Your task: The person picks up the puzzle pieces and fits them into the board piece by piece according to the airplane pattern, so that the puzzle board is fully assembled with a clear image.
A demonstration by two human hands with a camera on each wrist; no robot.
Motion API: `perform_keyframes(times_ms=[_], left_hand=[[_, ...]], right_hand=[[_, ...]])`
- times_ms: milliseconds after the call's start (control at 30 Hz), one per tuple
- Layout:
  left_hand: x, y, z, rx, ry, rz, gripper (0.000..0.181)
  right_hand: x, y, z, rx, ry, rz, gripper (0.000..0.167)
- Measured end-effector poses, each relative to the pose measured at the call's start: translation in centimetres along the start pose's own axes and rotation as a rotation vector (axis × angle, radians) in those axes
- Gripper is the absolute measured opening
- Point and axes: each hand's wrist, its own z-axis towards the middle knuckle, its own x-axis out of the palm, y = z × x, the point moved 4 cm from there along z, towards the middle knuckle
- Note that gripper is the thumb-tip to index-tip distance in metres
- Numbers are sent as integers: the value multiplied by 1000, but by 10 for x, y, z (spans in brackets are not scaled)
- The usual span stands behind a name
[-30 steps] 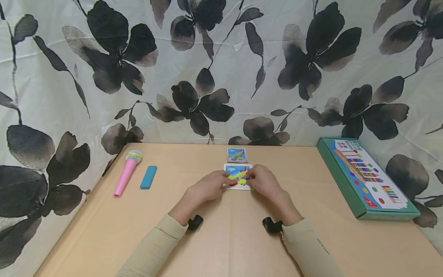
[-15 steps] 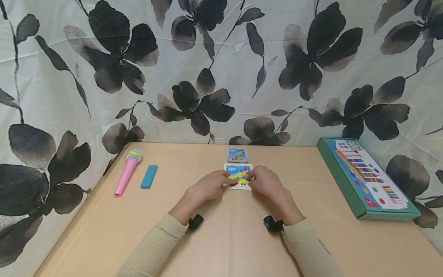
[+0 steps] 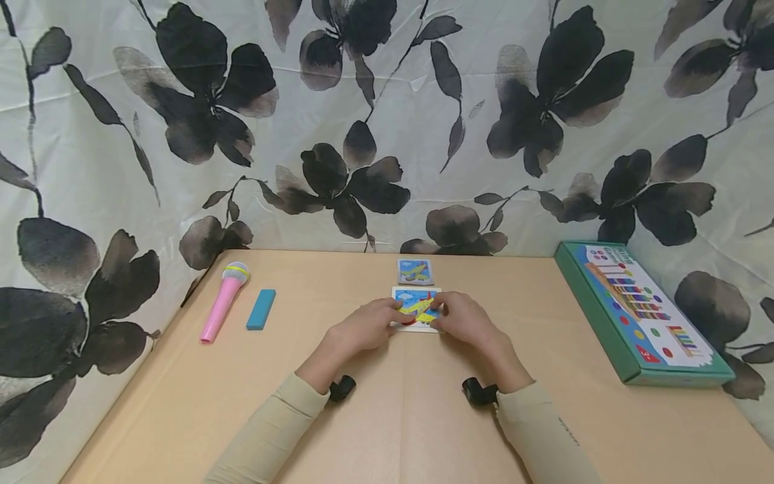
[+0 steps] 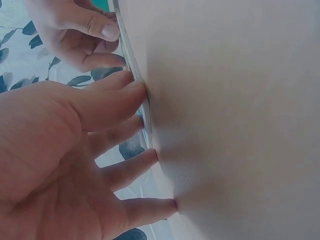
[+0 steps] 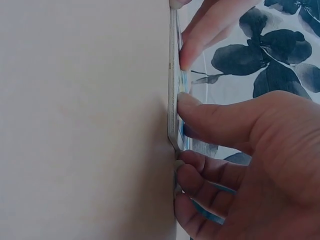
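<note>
A small white-bordered picture board [image 3: 417, 294] with a yellow aeroplane on blue lies flat on the table between my hands. My left hand [image 3: 365, 326] rests at its left side, thumb at the near edge and fairly straight fingers spread beside it. At the right side, my right hand [image 3: 467, 319] touches the board with its thumb on the face; a gap shows between thumb and forefinger. In the right wrist view, the other fingers of the right hand [image 5: 240, 155] are bent and touch the table. Part of the picture is hidden under the fingertips.
A smaller card [image 3: 414, 271] with a similar aeroplane picture lies just behind the board. To the left are a pink toy microphone [image 3: 224, 302] and a blue block [image 3: 261, 310]. A green box [image 3: 641, 316] lies at the right. A floral cloth [image 3: 447, 195] hangs behind the table.
My right hand has shifted slightly, and its thumb and forefinger have spread a little apart over the board. The left hand and the board have hardly moved.
</note>
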Motion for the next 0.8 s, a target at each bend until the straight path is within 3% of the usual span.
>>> perform_keyframes(times_ms=[267, 633, 800], left_hand=[[-1, 3, -2, -15, 0, -6, 46], [2, 0, -1, 44, -27, -5, 42], [6, -1, 1, 33, -33, -18, 43]], right_hand=[[1, 1, 4, -24, -8, 5, 27], [3, -6, 1, -24, -3, 26, 25], [3, -8, 0, -19, 7, 21, 25]])
